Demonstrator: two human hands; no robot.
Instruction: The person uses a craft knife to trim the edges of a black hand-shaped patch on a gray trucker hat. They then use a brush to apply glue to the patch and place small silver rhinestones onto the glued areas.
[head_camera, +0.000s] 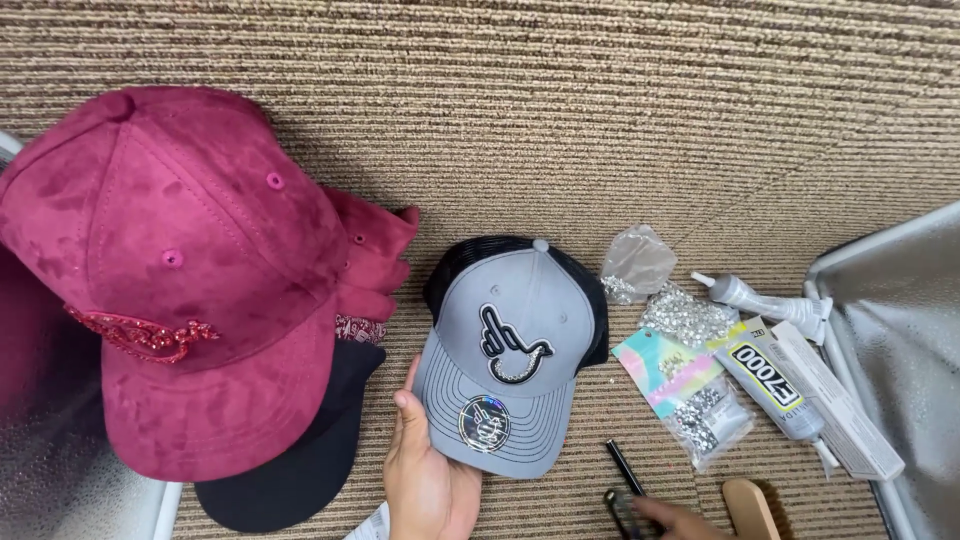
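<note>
The grey cloth cap with black mesh back is gripped at its brim by the left hand on the carpet. Right of the cap, the right hand touches a thin black pen; its grip cannot be told. Loose rhinestones nearby could be scattered by a careless sweep.

Four caps lie at nine to six o'clock, three rhinestone bags at three o'clock, two glue tubes beside them, and one box.

Suede cap left of trucker cap, glue tubes right
</note>
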